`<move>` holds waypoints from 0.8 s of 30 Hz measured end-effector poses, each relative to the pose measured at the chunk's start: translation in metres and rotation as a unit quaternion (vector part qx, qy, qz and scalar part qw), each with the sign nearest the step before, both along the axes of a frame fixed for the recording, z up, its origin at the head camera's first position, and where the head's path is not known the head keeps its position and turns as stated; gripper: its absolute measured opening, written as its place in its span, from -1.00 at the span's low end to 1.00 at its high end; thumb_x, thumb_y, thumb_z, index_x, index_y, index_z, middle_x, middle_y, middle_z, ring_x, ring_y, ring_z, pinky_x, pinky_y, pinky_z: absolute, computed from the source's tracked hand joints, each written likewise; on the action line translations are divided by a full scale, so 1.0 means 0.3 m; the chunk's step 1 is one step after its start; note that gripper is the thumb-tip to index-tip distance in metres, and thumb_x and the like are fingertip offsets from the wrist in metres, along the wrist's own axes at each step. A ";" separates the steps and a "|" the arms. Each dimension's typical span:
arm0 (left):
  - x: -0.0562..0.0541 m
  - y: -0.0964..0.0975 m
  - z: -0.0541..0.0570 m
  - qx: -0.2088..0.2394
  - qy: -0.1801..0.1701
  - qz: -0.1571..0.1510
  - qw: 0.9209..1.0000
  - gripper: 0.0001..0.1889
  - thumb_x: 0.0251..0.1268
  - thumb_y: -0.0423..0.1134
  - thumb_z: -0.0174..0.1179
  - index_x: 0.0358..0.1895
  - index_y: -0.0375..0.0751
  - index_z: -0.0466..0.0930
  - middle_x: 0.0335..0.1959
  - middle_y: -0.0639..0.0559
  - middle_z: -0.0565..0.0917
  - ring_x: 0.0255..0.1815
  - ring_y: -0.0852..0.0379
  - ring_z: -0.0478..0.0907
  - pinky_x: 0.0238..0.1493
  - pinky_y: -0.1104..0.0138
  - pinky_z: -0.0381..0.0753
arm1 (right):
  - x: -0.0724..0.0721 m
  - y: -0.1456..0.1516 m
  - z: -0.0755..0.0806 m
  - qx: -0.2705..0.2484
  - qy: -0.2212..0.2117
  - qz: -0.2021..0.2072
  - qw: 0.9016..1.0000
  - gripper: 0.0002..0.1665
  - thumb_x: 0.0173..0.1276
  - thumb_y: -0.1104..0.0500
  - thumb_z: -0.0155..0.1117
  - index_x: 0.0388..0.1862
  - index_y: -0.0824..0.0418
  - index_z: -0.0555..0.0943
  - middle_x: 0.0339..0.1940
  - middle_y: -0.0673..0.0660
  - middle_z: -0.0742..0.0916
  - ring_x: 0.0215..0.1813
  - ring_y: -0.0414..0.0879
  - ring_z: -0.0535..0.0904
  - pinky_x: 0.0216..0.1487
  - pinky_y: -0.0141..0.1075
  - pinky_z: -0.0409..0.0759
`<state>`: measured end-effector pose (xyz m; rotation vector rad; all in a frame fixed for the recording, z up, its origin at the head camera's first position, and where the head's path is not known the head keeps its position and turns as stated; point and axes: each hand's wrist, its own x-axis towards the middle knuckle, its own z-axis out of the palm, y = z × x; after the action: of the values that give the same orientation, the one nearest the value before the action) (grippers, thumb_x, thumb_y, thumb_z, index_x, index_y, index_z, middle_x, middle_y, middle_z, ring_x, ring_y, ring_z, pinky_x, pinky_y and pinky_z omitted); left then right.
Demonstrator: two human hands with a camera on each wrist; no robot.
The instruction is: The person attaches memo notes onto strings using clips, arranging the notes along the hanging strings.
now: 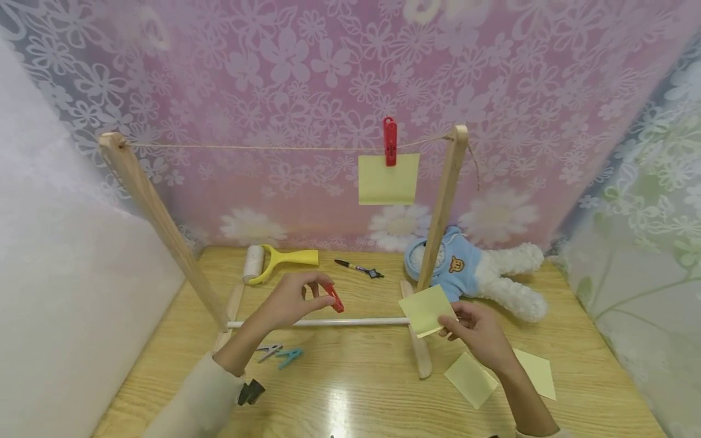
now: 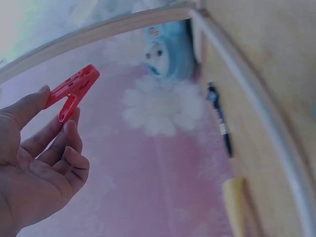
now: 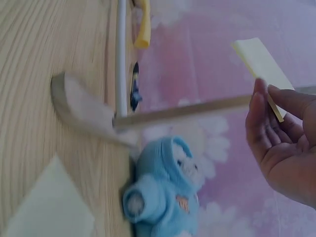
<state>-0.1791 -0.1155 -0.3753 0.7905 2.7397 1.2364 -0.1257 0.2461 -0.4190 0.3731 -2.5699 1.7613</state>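
Between thumb and fingertips my left hand (image 1: 298,299) pinches a red clothespin (image 1: 334,298), raised above the white rod (image 1: 350,322). The left wrist view shows this red clothespin (image 2: 74,93) by its two handle ends. My right hand (image 1: 477,334) pinches a yellow sticky note (image 1: 429,311) at its right edge, in front of the right post. On the string (image 1: 246,147) between the posts, another red clothespin (image 1: 390,141) holds a hanging yellow sticky note (image 1: 388,182) near the right end.
Two more sticky notes lie on the table (image 1: 339,371) near my right forearm. A grey clothespin (image 1: 269,351), a blue clothespin (image 1: 289,356) and a black one (image 1: 251,392) lie at left. Behind the rod are a lint roller (image 1: 282,260), a pen (image 1: 358,268) and a plush toy (image 1: 476,271).
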 end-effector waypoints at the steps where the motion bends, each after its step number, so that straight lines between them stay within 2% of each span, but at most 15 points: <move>1: 0.000 -0.005 0.023 0.001 0.008 0.002 1.000 -0.68 0.20 -0.01 0.27 0.00 0.01 0.62 -0.26 0.17 0.65 -0.35 0.21 0.47 -0.50 0.41 0.40 | -0.005 -0.021 -0.001 -0.017 0.003 0.011 1.000 -0.72 0.38 0.24 0.17 -0.10 0.47 0.53 -0.36 0.19 0.72 -0.38 -0.17 0.69 -0.31 -0.26 0.67; 4: 0.001 -0.013 0.094 0.007 0.043 0.007 0.999 -0.68 0.23 -0.05 0.25 0.02 -0.04 0.62 -0.31 0.14 0.62 -0.38 0.19 0.44 -0.45 0.40 0.43 | -0.024 -0.085 -0.009 -0.076 0.005 0.039 0.996 -0.73 0.37 0.29 0.17 -0.13 0.53 0.50 -0.39 0.11 0.72 -0.36 -0.14 0.71 -0.28 -0.24 0.68; 9: 0.005 -0.013 0.205 0.028 0.087 0.017 0.996 -0.67 0.24 -0.13 0.26 0.05 -0.10 0.62 -0.21 0.06 0.64 -0.41 0.20 0.45 -0.40 0.41 0.48 | -0.049 -0.188 -0.004 -0.148 0.009 0.074 0.986 -0.72 0.32 0.35 0.20 -0.16 0.62 0.46 -0.37 -0.01 0.72 -0.31 -0.22 0.71 -0.20 -0.28 0.69; 11: 0.009 -0.011 0.250 0.042 0.104 0.017 0.994 -0.66 0.20 -0.16 0.29 0.05 -0.09 0.62 -0.24 0.05 0.64 -0.43 0.20 0.44 -0.41 0.43 0.47 | -0.059 -0.224 0.004 -0.167 0.016 0.083 0.982 -0.72 0.31 0.38 0.20 -0.16 0.64 0.47 -0.38 -0.01 0.73 -0.31 -0.23 0.71 -0.19 -0.28 0.68; 15: 0.019 -0.003 0.335 0.084 0.135 0.015 0.987 -0.64 0.10 -0.24 0.37 0.02 -0.15 0.64 -0.43 0.05 0.59 -0.51 0.19 0.40 -0.49 0.45 0.39 | -0.081 -0.288 0.029 -0.197 0.035 0.086 0.976 -0.73 0.29 0.39 0.22 -0.16 0.64 0.50 -0.41 -0.04 0.73 -0.32 -0.25 0.71 -0.18 -0.31 0.68; 19: 0.030 0.007 0.409 0.111 0.160 0.031 0.980 -0.65 0.01 -0.26 0.43 -0.07 -0.19 0.66 -0.59 0.05 0.46 -0.60 0.21 0.31 -0.58 0.45 0.28 | -0.105 -0.347 0.066 -0.219 0.056 0.082 0.971 -0.73 0.29 0.39 0.22 -0.18 0.65 0.52 -0.43 -0.07 0.75 -0.33 -0.24 0.71 -0.16 -0.28 0.68; 21: 0.034 0.012 0.446 0.120 0.178 0.040 0.976 -0.67 -0.02 -0.27 0.45 -0.12 -0.21 0.67 -0.65 0.05 0.41 -0.64 0.22 0.26 -0.61 0.44 0.24 | -0.117 -0.377 0.089 -0.224 0.060 0.079 0.970 -0.74 0.29 0.38 0.23 -0.21 0.65 0.53 -0.44 -0.07 0.75 -0.33 -0.22 0.72 -0.15 -0.26 0.68; 24: 0.034 0.021 0.500 0.139 0.206 0.041 0.968 -0.67 -0.04 -0.33 0.45 -0.12 -0.26 0.67 -0.68 0.03 0.44 -0.70 0.22 0.25 -0.67 0.45 0.22 | -0.138 -0.418 0.130 -0.218 0.061 0.075 0.971 -0.74 0.30 0.34 0.24 -0.19 0.59 0.57 -0.43 -0.03 0.76 -0.32 -0.20 0.73 -0.14 -0.24 0.68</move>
<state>-0.1688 -0.1092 -0.2252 1.0788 2.9753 1.6716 -0.1671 0.1207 -0.3801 0.6459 -2.0390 2.2020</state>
